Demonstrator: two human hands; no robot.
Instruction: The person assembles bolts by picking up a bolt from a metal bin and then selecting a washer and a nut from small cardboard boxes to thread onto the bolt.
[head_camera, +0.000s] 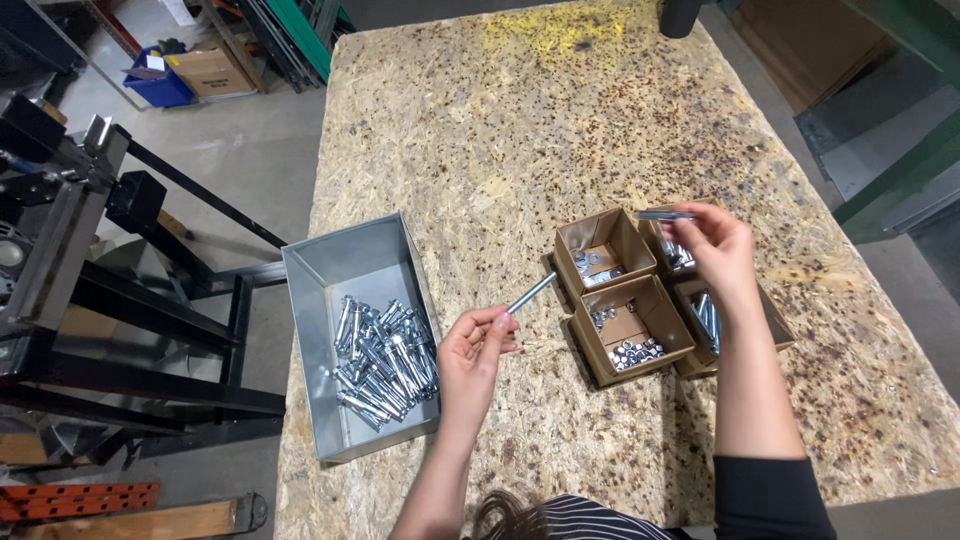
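Over a chipboard bench (520, 130), the left hand (472, 352) pinches a long silver threaded bolt (530, 294), while the right hand (720, 248) pinches a short silver metal sleeve (664, 215) above brown cardboard boxes (632, 328).

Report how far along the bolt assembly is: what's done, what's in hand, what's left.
Done: a pile of assembled bolts lies in the grey metal tray. In hand: the left hand holds a threaded bolt pointing toward the cardboard boxes; the right hand holds a metal sleeve above them. Left: the boxes hold washers, nuts and more sleeves, so much stock remains.
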